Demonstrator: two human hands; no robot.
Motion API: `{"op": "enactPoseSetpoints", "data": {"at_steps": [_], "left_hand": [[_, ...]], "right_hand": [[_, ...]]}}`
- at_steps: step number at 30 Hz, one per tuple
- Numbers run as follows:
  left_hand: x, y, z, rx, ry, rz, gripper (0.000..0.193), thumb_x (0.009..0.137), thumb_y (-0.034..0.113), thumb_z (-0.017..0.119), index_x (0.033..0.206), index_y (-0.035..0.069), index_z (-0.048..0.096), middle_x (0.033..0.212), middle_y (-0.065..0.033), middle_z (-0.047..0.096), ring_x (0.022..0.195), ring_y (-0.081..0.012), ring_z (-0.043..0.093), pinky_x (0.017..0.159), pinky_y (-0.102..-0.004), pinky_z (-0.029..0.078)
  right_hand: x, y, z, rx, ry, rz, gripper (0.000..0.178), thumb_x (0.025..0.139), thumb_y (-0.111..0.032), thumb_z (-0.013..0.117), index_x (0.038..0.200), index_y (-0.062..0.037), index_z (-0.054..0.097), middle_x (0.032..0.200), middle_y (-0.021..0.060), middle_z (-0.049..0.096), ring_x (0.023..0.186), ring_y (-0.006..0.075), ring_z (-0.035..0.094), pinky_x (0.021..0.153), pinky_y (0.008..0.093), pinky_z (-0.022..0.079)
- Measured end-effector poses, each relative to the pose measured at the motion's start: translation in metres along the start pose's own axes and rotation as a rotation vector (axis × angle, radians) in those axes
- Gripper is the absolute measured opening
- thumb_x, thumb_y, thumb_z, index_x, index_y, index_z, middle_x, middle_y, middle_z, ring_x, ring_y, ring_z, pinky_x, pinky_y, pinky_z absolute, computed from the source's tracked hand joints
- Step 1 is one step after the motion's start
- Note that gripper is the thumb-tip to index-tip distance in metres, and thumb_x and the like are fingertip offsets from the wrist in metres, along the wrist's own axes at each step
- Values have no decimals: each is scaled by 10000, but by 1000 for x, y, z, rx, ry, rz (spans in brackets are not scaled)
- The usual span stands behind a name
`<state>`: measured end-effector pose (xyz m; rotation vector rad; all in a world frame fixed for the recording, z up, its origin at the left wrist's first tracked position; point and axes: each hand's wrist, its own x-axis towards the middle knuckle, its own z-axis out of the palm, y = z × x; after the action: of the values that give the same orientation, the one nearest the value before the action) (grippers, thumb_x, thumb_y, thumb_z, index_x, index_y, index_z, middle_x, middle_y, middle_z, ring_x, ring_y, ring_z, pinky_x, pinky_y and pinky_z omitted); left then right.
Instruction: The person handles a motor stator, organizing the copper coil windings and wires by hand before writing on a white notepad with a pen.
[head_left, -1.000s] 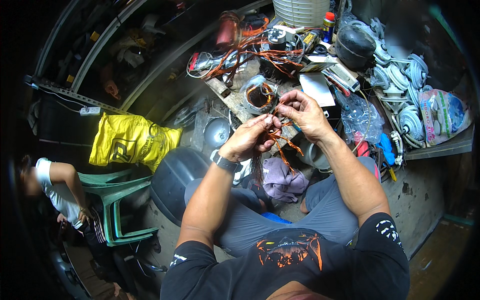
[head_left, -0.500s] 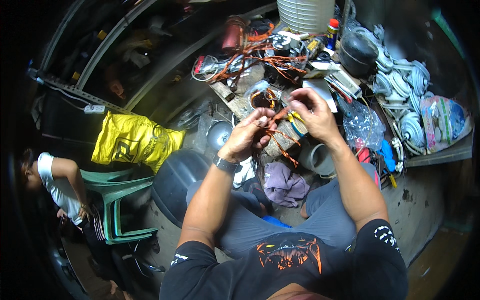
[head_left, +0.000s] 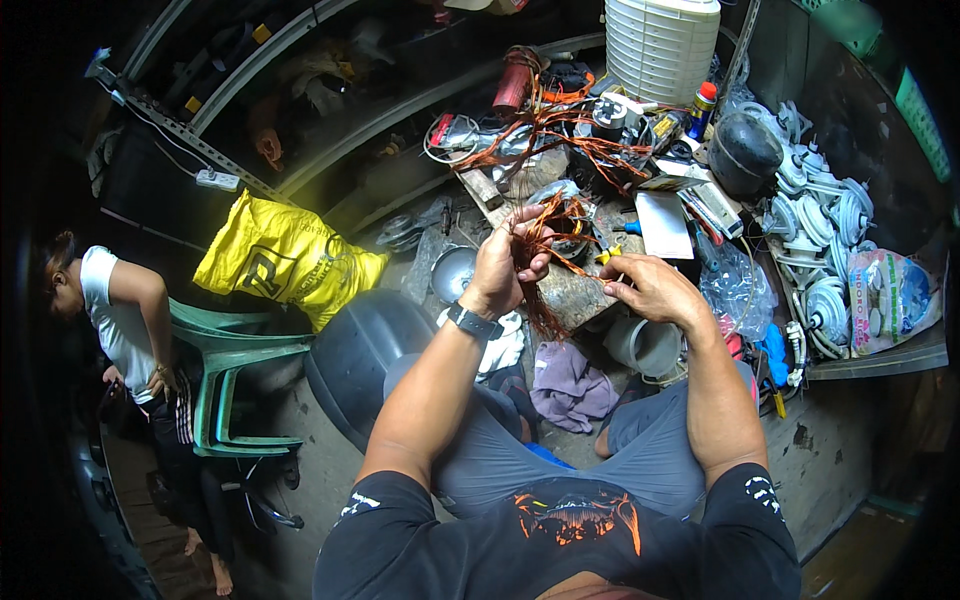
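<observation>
My left hand [head_left: 497, 270], wearing a dark wristwatch [head_left: 474, 322], is closed around a bundle of thin copper wire [head_left: 542, 308]. Loose ends stick up past its fingers and a dark tuft hangs below. To the right, my right hand [head_left: 657, 290] pinches the end of an orange-brown strand that stretches across from the bundle. Behind the hands, a round part with copper windings [head_left: 572, 222] rests on a worn wooden block [head_left: 585, 292], partly hidden by the wire. A yellow-handled tool [head_left: 607, 252] lies just beyond my right fingertips.
Tangled copper wire [head_left: 600, 150], a red cylinder [head_left: 513, 85] and a spray can [head_left: 702, 110] crowd the back. Grey pulley-like parts [head_left: 825, 225] pile up at right. A grey bucket [head_left: 645, 345] and purple cloth [head_left: 572, 385] sit nearer. Left, a person [head_left: 125, 320] stands beside green chairs [head_left: 235, 370].
My right hand has come down and away from my left, now pinching a strand's end. The bundle in my left hand fans out more. The whole view has shifted slightly.
</observation>
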<state>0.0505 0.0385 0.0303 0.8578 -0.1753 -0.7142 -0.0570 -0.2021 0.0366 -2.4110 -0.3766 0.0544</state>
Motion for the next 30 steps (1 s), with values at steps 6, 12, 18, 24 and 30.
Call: {"op": "enactPoseSetpoints", "data": {"at_steps": [6, 12, 18, 24, 30], "left_hand": [[-3, 4, 0, -28, -24, -2, 315, 1040, 273, 400, 1285, 96, 489, 911, -72, 607, 605, -113, 490, 455, -203, 319], [2, -8, 11, 74, 209, 226, 320, 992, 217, 440, 1279, 81, 472, 899, -55, 601, 576, -95, 476, 451, -198, 320], [5, -16, 29, -39, 315, 246, 213, 986, 146, 377, 1178, 132, 467, 790, 3, 487, 488, -56, 330, 409, -192, 249], [-8, 11, 25, -290, -76, 110, 188, 1015, 222, 390, 1160, 157, 491, 715, 28, 376, 475, -52, 264, 392, -209, 201], [-13, 21, 18, -459, -226, 32, 215, 1004, 285, 416, 1156, 167, 513, 689, 53, 340, 480, -64, 250, 411, -219, 211]], "right_hand": [[8, -12, 4, 53, -144, 94, 340, 964, -327, 587, 1100, -21, 651, 1002, 217, 681, 992, 395, 639, 855, 461, 493], [10, -51, 77, -126, 191, 54, 621, 927, -391, 640, 1335, 51, 490, 1247, 255, 601, 1117, 365, 607, 958, 412, 490], [25, -60, 121, -9, 448, 89, 197, 909, -163, 609, 943, 1, 505, 902, 219, 577, 855, 416, 592, 765, 474, 488], [28, -53, 103, 1046, 75, 110, 310, 1033, -290, 498, 832, -54, 517, 685, 49, 458, 612, 216, 468, 617, 356, 400], [31, -77, 88, 2050, -618, -84, 445, 1055, -478, 367, 764, -158, 473, 609, -48, 405, 529, 117, 370, 620, 287, 351]]}}
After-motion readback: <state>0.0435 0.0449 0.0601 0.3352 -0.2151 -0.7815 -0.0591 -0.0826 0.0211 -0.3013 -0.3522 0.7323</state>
